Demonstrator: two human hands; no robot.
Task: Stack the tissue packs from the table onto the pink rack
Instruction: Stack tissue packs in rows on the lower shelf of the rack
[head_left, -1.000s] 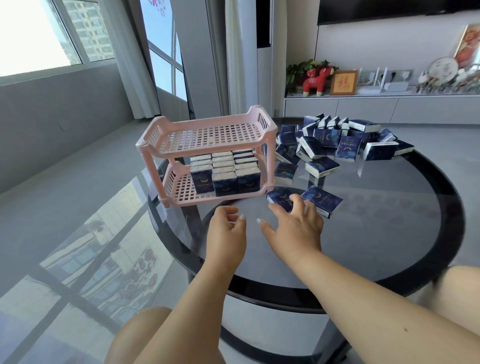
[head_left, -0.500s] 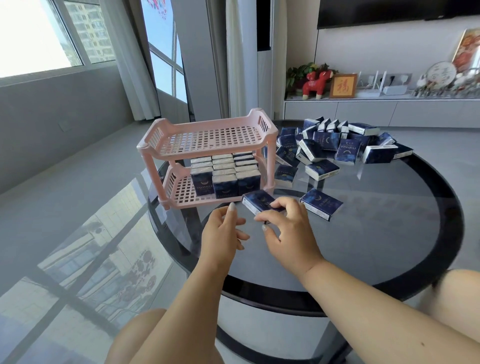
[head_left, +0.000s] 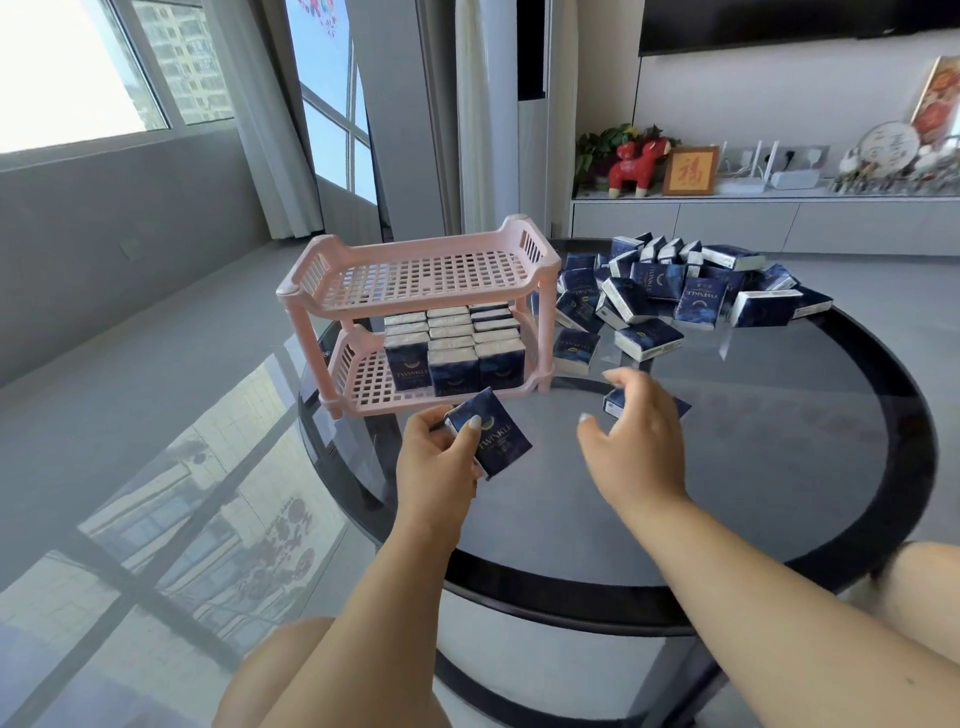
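Half a second ago both hands met over one tissue pack in front of the rack; now they have parted. The left hand (head_left: 436, 457) holds that tissue pack (head_left: 491, 439) alone, fingers and thumb curled round it, tilted above the counter (head_left: 779, 467) just in front of the pink rack's (head_left: 415, 270) lower tier. The right hand (head_left: 631, 436) has swung off to the right and reaches, fingers loosely curled and grasping nothing as far as can be seen, over a second pack (head_left: 615, 402) lying flat on the glass; whether the fingertips already touch it cannot be told.

As for progress, the lower tier (head_left: 358, 384) carries three rows of packs (head_left: 452, 348) standing on end, running from the back to near the front edge, with a strip of bare grid left along its left side. The top tier (head_left: 426, 273) holds nothing. A large loose heap of packs (head_left: 675, 291) lies at the far side of the counter, right of the rack, with a few strays nearer (head_left: 649, 338). By that count the job looks well under half done: the held pack probably goes onto the lower tier next, and the whole upper shelf remains to be filled.
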